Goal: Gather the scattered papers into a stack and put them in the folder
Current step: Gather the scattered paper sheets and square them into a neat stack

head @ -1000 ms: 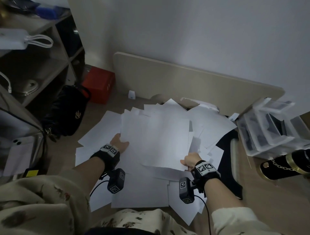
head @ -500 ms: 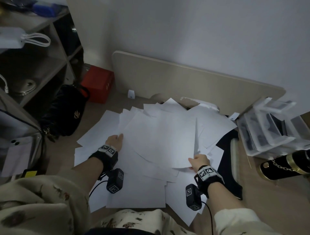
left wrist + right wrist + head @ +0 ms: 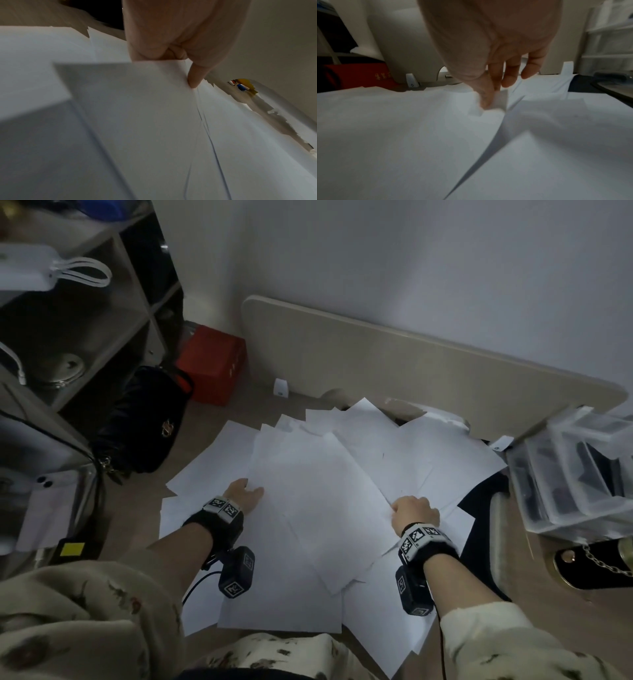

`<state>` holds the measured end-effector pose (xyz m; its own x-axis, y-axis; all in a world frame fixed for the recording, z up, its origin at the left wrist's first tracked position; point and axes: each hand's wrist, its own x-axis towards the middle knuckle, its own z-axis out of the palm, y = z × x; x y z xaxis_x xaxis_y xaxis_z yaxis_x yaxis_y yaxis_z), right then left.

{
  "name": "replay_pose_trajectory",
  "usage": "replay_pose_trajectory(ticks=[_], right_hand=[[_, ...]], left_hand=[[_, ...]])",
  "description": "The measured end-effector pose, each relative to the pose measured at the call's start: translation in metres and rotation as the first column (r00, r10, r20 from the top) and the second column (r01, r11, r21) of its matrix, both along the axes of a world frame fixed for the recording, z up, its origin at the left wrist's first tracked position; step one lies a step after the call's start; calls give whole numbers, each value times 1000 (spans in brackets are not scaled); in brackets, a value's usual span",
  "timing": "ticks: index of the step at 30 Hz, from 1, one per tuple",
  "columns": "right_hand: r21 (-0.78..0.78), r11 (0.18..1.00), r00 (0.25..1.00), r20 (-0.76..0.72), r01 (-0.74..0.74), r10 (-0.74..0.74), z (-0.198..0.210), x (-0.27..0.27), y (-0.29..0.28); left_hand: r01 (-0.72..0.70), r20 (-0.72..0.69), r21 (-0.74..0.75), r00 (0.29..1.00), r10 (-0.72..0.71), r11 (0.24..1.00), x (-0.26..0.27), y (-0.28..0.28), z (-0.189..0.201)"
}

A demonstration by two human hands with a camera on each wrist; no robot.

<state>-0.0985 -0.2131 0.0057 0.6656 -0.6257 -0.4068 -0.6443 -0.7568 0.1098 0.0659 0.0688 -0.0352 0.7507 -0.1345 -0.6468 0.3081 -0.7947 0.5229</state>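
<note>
1. White papers [image 3: 318, 508] are spread in an overlapping heap on the floor [image 3: 253, 412], in front of a beige board [image 3: 394, 361] leaned against the wall.
2. The left hand [image 3: 244, 495] is placed at the left edge of the upper sheets; in the left wrist view its thumb [image 3: 197, 77] is seen on top of a sheet edge and the fingers are hidden beneath, so the grip is closed on the papers.
3. The right hand [image 3: 415, 512] is set at the right edge of the same sheets; in the right wrist view a paper corner is pinched between thumb and fingers [image 3: 510, 75], so this grip is also closed on the papers.
4. A dark folder [image 3: 486, 501] is partly seen under the right side of the heap, on the floor.
5. A red box [image 3: 212, 364] and a black bag [image 3: 147, 419] are seen to the left, beside a shelf unit [image 3: 85, 313].
6. Clear plastic drawers [image 3: 575, 474] are stood at the right.
</note>
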Motion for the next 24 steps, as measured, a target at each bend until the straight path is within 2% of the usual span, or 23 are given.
replay_pose_trajectory(ticks=[3, 7, 14, 18, 21, 24], right_hand=[[-38, 998, 995, 79, -56, 58, -1, 12, -7], [104, 992, 986, 156, -75, 58, -8, 26, -7], [151, 985, 995, 72, -83, 73, -20, 42, -4], [80, 993, 996, 24, -92, 91, -19, 45, 1], [59, 993, 995, 11, -98, 98, -19, 44, 5], [55, 993, 994, 5, -106, 106, -20, 42, 4]], left_hand=[[-9, -21, -1, 1000, 9, 1000, 2, 3, -2], [-56, -55, -50, 997, 53, 997, 5, 8, -10], [-74, -111, -125, 992, 60, 989, 2, 13, -7], [-85, -194, -228, 980, 40, 970, 1, 20, -6], [-48, -237, -226, 971, -8, 973, -4, 22, -4], [3, -192, -176, 981, -37, 984, -8, 25, -4]])
